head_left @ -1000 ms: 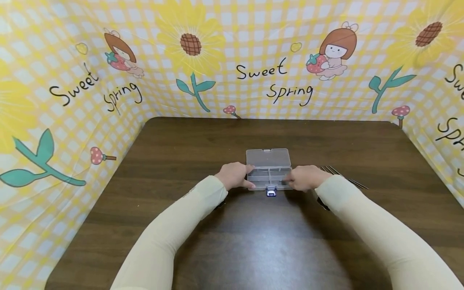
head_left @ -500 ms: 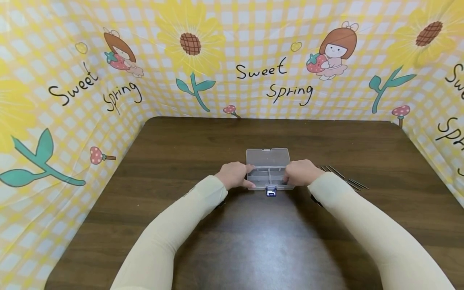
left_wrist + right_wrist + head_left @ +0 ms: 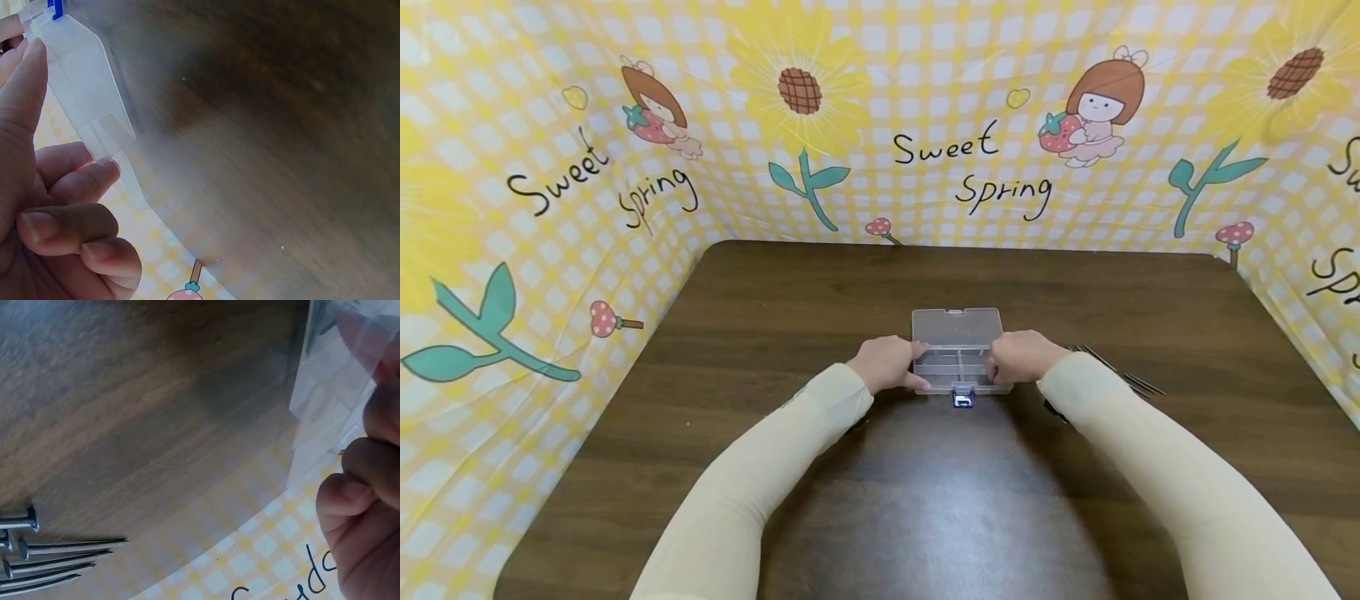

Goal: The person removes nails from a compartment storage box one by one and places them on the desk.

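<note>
A clear plastic compartment box point(image 3: 957, 327) lies on the table with its lid swung back and its blue clasp point(image 3: 963, 399) at the front. My left hand point(image 3: 882, 364) grips the box's left end, thumb at the front and fingers at the back; the left wrist view shows them on the end wall point(image 3: 87, 69). At the right end, my right hand point(image 3: 1024, 357) reaches over the wall into a compartment with curled fingers. Dark slender shapes point(image 3: 322, 319) show through the wall in the right wrist view. I cannot tell whether the right fingertips hold anything.
Several loose metal nails point(image 3: 62, 550) lie on the brown wooden table point(image 3: 820, 283), to the right of the box and partly behind the right sleeve point(image 3: 1082, 392). A yellow checked cloth point(image 3: 850, 192) with printed flowers surrounds the table's back and sides.
My right hand has shifted a little left and farther over the box's right end, its fingers lower in the compartment. The left hand keeps its grip, and the box stays in place.
</note>
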{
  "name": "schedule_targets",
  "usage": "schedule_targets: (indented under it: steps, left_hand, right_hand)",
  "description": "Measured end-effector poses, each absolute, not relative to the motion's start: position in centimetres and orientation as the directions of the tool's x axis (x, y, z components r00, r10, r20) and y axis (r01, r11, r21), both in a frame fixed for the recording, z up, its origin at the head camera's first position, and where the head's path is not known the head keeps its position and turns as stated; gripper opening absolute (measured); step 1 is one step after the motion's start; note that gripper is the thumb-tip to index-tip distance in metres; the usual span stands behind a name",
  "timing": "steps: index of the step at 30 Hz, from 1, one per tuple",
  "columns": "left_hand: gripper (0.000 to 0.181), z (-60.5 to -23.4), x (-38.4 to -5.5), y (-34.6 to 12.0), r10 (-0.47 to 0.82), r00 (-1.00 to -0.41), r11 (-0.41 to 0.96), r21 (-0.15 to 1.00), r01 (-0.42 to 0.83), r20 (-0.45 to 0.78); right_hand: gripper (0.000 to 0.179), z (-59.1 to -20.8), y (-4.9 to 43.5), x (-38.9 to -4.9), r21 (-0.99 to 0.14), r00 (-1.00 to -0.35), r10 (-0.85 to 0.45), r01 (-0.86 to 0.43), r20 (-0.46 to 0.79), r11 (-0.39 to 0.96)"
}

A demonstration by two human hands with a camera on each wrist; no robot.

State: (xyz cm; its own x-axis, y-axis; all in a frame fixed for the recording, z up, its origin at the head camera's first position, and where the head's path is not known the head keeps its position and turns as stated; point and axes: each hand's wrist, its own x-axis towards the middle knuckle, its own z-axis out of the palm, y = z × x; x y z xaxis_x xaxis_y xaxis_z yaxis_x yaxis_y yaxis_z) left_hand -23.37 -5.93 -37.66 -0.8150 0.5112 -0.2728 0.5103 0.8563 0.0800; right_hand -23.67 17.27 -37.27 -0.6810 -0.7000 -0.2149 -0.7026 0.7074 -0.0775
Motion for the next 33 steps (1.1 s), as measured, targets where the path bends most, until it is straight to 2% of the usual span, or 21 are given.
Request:
schedule_targets:
  steps: [7,10,15,18,25,33]
  left_hand:
    - [0.068,-37.8,-23.3,-6.0,0.524,-0.813,0.850,0.089,0.520,-0.256]
    - [0.068,-37.8,-23.3,-6.0,0.525,-0.813,0.849,0.085,0.522,-0.253]
    - [0.068,-37.6,-23.3,-6.0,0.526,-0.812,0.848,0.076,0.525,-0.253]
    - [0.068,-37.6,-23.3,-6.0,0.530,-0.809,0.845,0.078,0.529,-0.254]
    - [0.069,-37.5,-23.1,-6.0,0.530,-0.806,0.845,0.082,0.529,-0.265]
    - [0.070,-37.4,-23.2,-6.0,0.518,-0.812,0.851,0.064,0.522,-0.269]
  right_hand:
    - [0.017,-37.6,17.6,-24.1,-0.164,-0.640,-0.740,-0.723,-0.209,0.671]
    - [0.022,-37.5,17.5,-23.9,-0.083,-0.613,-0.769,-0.770,-0.181,0.633]
    - [0.040,-37.2,17.0,-23.7,0.147,-0.527,-0.842,-0.847,-0.117,0.510]
    - [0.042,-37.2,16.8,-23.7,0.206,-0.489,-0.866,-0.863,-0.107,0.462]
    - [0.037,-37.4,16.5,-24.1,0.146,-0.488,-0.856,-0.872,-0.171,0.467]
    - [0.032,-37.5,17.0,-24.7,0.036,-0.433,-0.885,-0.901,-0.175,0.433]
